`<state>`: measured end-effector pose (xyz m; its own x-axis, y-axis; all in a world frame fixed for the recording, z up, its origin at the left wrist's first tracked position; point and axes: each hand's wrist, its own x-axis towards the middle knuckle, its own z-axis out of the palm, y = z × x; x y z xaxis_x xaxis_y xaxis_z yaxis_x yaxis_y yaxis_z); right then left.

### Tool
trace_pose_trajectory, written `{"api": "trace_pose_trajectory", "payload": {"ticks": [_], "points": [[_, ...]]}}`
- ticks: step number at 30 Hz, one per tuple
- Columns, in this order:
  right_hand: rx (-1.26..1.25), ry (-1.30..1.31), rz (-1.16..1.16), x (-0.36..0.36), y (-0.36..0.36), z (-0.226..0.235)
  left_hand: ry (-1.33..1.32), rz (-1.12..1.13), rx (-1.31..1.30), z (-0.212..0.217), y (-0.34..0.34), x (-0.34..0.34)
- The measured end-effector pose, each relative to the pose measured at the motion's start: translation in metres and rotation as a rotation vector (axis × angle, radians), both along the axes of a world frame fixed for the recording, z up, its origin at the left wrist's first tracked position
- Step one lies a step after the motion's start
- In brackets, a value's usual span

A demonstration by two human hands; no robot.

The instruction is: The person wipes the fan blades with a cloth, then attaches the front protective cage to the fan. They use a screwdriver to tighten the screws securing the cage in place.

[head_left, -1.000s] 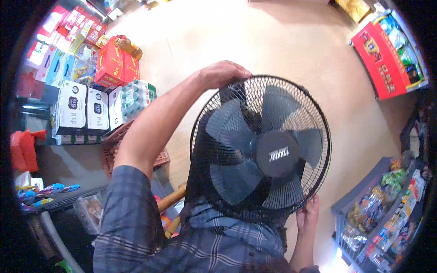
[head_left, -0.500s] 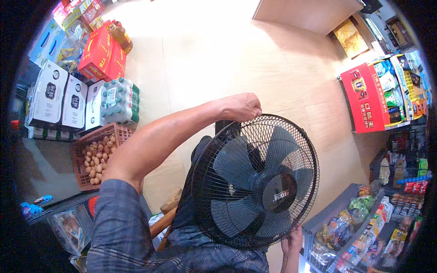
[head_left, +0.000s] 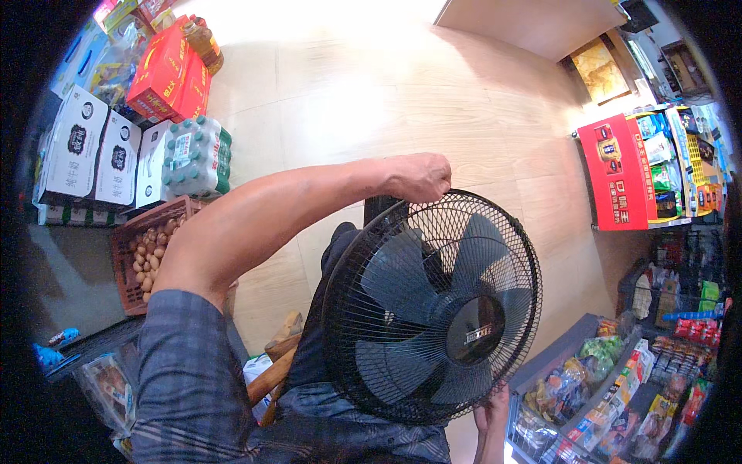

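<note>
A black electric fan (head_left: 485,328) with dark grey blades rests tilted against my lap, its round wire guard facing up. The blades look still. At the guard's far edge, my left hand (head_left: 421,176) is closed on the rim, the arm bent across from the left. My right hand (head_left: 492,415) grips the guard's near right edge from below; part of its fingers is hidden behind the fan. A dark part of the fan's body shows just under my left wrist.
On the left are a plastic crate (head_left: 124,255) of eggs, white cartons (head_left: 76,147), a shrink-wrapped bottle pack (head_left: 197,158) and red boxes (head_left: 166,73). At right stand a red display box (head_left: 616,174) and shelves of packaged snacks (head_left: 580,379). A wooden chair (head_left: 270,379) is beside me.
My view has shifted slightly, and my left elbow sits a little farther left and higher. Both hands stay on the fan's rim; the fan has barely moved.
</note>
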<state>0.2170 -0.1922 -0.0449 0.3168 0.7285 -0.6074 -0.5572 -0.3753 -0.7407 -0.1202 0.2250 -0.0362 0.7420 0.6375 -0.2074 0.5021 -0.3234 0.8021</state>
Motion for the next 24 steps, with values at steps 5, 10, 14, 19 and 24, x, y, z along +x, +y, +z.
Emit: {"api": "trace_pose_trajectory", "payload": {"ticks": [5,10,14,19,24], "points": [[-0.014,-0.066,0.003,-0.003,-0.003,0.002,-0.213,0.362,-0.617,0.005,-0.018,-0.009],[-0.047,-0.031,0.024,0.003,-0.002,0.002,-0.318,0.514,-0.588,-0.002,-0.040,-0.006],[0.031,-0.016,-0.013,0.005,-0.011,-0.001,-0.286,0.524,-0.517,0.000,-0.049,-0.010],[0.054,0.058,0.032,0.008,-0.004,0.002,-0.396,0.690,-0.569,-0.001,-0.086,-0.026],[0.075,-0.072,0.043,0.029,-0.012,-0.025,-0.199,0.777,-0.442,0.007,-0.099,-0.029]]}}
